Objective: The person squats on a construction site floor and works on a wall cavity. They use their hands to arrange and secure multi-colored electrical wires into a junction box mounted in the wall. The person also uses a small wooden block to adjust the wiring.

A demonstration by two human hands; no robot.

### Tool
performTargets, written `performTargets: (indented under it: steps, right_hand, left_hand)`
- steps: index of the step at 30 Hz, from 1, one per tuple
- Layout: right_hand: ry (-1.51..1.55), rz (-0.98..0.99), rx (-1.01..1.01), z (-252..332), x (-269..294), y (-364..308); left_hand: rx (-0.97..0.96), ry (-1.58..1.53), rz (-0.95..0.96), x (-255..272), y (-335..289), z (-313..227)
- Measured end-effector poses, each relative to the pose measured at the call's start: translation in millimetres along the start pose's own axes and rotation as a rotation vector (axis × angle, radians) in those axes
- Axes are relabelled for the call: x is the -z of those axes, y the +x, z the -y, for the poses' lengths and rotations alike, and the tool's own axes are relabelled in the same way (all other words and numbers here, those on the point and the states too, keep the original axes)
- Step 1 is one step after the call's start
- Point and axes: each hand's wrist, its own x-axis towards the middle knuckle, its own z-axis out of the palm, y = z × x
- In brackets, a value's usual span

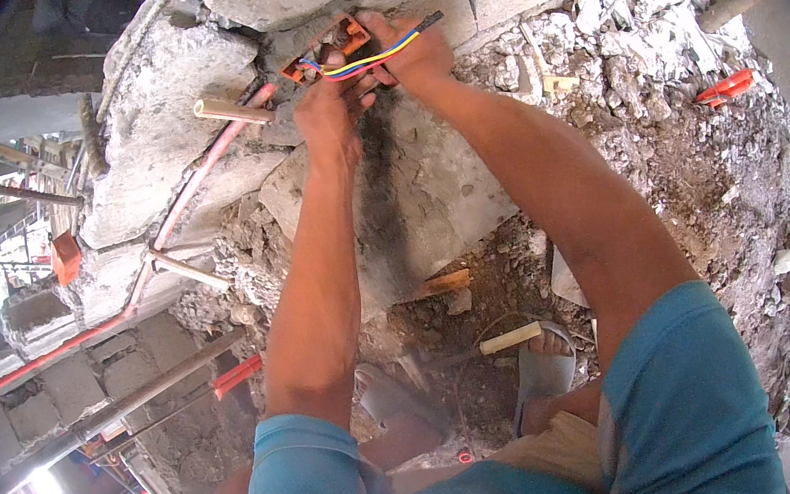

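An orange electrical box [351, 33] is set in a hollow of the broken concrete wall. Blue, yellow and red wires [369, 65] come out of its left part and run across to the right, ending in a black wrapped tip [430, 21]. My left hand [325, 110] is below the box with its fingers curled up at the opening; the wires cross in front of the fingertips, and what they pinch is hidden. At the box's right edge, my right hand [415, 54] has its fingers closed against the rim, with the wires lying over its back.
A pink conduit [195, 187] runs down the wall on the left, near a short cream pipe [233, 111]. Rubble [677, 167] covers the ground at right, with an orange box [726, 87] on it. A long metal pipe [125, 411] slants at lower left. Another cream pipe piece [510, 339] lies by my sandals.
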Motion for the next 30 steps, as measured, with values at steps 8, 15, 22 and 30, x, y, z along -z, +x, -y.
performTargets:
  steps: [8, 15, 22, 30]
  right_hand:
    - [0.491, 0.319, 0.098, -11, 25, 22]
    - [0.215, 0.061, 0.238, -21, 18, 18]
    - [0.196, -0.045, 0.151, 15, 8, -20]
    - [0.534, 0.234, 0.208, -5, 16, 16]
  left_hand:
    - [-0.064, -0.080, 0.054, 7, 13, 11]
    - [-0.103, -0.174, 0.019, -22, 0, 9]
    - [-0.097, -0.150, -0.012, 6, 8, 15]
    - [-0.107, -0.159, 0.017, 4, 15, 15]
